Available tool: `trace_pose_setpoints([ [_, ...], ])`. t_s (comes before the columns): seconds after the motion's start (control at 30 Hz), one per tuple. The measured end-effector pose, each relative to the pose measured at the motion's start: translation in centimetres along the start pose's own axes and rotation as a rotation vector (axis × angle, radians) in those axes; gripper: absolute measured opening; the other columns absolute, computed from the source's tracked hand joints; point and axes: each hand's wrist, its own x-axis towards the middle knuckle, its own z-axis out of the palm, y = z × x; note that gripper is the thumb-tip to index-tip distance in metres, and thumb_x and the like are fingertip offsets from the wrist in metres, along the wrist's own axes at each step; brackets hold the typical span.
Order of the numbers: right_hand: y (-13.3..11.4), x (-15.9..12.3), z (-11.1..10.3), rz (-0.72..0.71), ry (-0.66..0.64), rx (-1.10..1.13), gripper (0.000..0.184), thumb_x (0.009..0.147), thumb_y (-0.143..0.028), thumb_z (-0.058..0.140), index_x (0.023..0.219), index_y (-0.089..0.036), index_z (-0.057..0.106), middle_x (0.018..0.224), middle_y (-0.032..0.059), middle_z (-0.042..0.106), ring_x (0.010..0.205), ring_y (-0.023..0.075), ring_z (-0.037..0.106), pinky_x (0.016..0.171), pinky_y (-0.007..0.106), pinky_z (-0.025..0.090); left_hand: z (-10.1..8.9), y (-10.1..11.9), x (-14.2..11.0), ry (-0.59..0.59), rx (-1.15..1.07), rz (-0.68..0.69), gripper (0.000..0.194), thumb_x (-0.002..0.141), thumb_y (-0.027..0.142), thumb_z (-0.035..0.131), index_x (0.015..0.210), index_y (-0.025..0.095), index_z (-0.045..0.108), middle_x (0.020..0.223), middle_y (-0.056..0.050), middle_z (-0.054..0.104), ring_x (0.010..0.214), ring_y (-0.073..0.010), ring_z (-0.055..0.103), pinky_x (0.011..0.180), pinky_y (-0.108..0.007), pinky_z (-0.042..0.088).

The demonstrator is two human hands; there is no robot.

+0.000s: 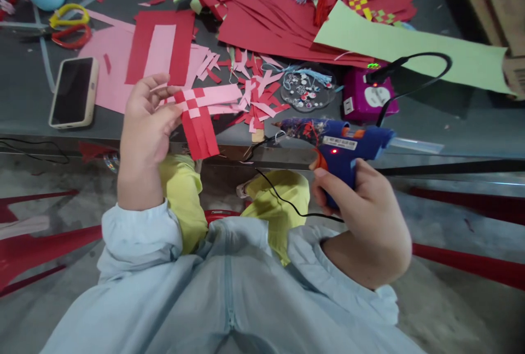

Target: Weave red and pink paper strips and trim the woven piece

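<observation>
Left hand (145, 129) pinches the woven paper piece (200, 119) at its left edge, thumb on top, fingers behind; it's held in the air just over the near edge of the tabletop (451, 119). Pink strips run out toward 3 o'clock, red strips hang toward 6. Right hand (365, 222) has its grip wrapped tight around the handle of the blue glue gun (348, 143), index finger up by the trigger, nozzle aimed toward 9 o'clock at the weave but well apart from it. Red lamp on the gun is lit (so I'd treat it as hot).

To do this well, my read: bring the nozzle to the loose strip ends, not the woven centre; small dots only; keep the left fingertips off the spot being glued. Cord (283, 195) trails across the lap, worth keeping clear of the paper.

Phone (74, 91) sits at 10 o'clock from the left hand, strip scraps (262, 97) just beyond the weave.
</observation>
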Motion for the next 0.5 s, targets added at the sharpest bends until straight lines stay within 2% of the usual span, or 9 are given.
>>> trace_pose_setpoints([
  [0.07,0.1,0.0,-0.1,0.003,-0.002,-0.01,0.018,0.083,-0.037,0.062,0.078,-0.021,0.055,0.048,-0.0077,0.051,0.039,0.0089,0.046,0.039,0.021,0.038,-0.2,0.7,0.2,-0.009,0.054,0.071,0.043,0.071,0.026,0.079,0.108,0.029,0.057,0.106,-0.002,0.064,0.095,-0.0202,0.064,0.077,-0.037,0.057],
  [0.17,0.1,-0.1,-0.2,0.002,-0.004,-0.014,0.019,0.084,-0.037,0.062,0.078,-0.021,0.055,0.048,-0.0075,0.051,0.04,0.0089,0.046,0.04,0.021,0.038,-0.2,2.0,0.0,-0.041,0.181,0.282,0.043,0.072,0.029,0.082,0.108,0.028,0.058,0.098,0.001,0.065,0.093,-0.0171,0.062,0.083,-0.037,0.055],
  [0.23,0.0,-0.3,-0.2,0.007,-0.003,-0.007,0.017,0.084,-0.036,0.062,0.08,-0.021,0.055,0.049,-0.0079,0.05,0.04,0.0086,0.046,0.04,0.021,0.038,-0.2,2.9,-0.5,-0.037,0.264,0.424,0.044,0.074,0.033,0.082,0.111,0.028,0.057,0.095,0.002,0.065,0.091,-0.0159,0.061,0.078,-0.035,0.055],
  [0.3,-0.2,-0.5,-0.3,0.002,0.005,0.0,0.017,0.083,-0.035,0.062,0.079,-0.021,0.054,0.048,-0.0082,0.05,0.04,0.0081,0.045,0.04,0.021,0.037,-0.2,3.9,-1.3,0.001,0.321,0.533,0.043,0.079,0.035,0.079,0.114,0.028,0.057,0.096,0.001,0.063,0.091,-0.0152,0.061,0.073,-0.032,0.054],
  [0.43,-0.2,-1.2,-0.6,-0.007,0.033,0.016,0.018,0.082,-0.036,0.063,0.077,-0.021,0.054,0.047,-0.0082,0.05,0.038,0.008,0.045,0.039,0.02,0.036,-0.5,5.3,-2.1,0.108,0.352,0.675,0.042,0.083,0.043,0.074,0.118,0.026,0.057,0.11,0.0,0.059,0.098,-0.0146,0.06,0.076,-0.032,0.053],
  [0.47,-0.2,-1.4,-0.7,-0.003,0.041,0.014,0.019,0.082,-0.037,0.063,0.076,-0.021,0.053,0.047,-0.0081,0.05,0.039,0.0081,0.045,0.039,0.02,0.036,-0.8,5.5,-2.0,0.118,0.368,0.747,0.043,0.084,0.048,0.072,0.118,0.027,0.056,0.112,0.001,0.058,0.097,-0.0137,0.06,0.075,-0.031,0.053],
  [0.5,-0.2,-1.6,-0.8,-0.002,0.046,0.007,0.02,0.082,-0.038,0.064,0.076,-0.021,0.053,0.047,-0.0081,0.05,0.039,0.0081,0.045,0.039,0.021,0.036,-1.1,5.5,-1.7,0.06,0.386,0.836,0.048,0.083,0.054,0.07,0.119,0.028,0.054,0.111,0.002,0.059,0.093,-0.0132,0.06,0.069,-0.029,0.053],
])
